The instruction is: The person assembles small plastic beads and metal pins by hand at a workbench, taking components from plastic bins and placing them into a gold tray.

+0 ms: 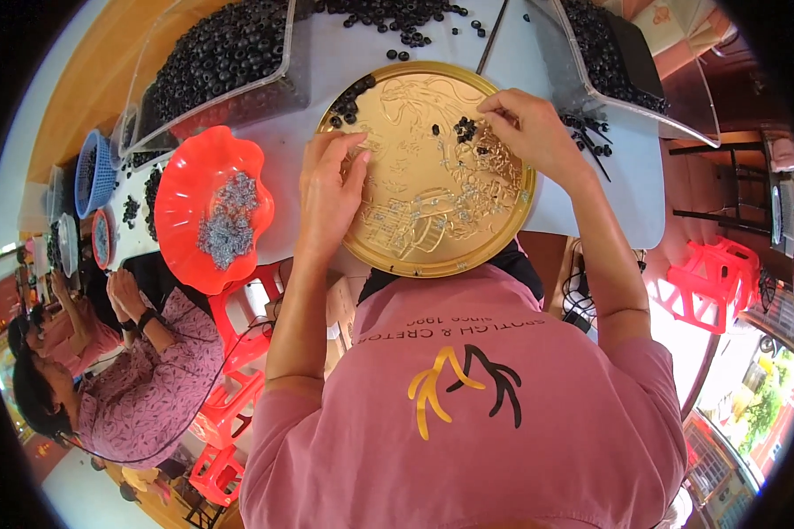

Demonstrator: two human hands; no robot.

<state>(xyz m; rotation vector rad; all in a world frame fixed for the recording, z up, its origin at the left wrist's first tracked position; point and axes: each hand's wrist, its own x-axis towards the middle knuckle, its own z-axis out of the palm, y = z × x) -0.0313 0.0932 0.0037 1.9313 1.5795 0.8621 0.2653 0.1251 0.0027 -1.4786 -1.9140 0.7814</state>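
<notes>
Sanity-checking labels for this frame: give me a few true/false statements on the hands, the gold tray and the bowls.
1. Both hands are over the round gold tray. True: the left hand lies on its left part, the right hand at its upper right.
2. The red wavy-edged bowl holds black beads. False: it holds a heap of small silvery metal pieces.
3. Small black beads lie on the tray near the right hand's fingertips. True.
4. The tray is blue plastic. False: it is gold, with an embossed pattern.
5. The clear bin at upper left is full of black beads. True.
</notes>
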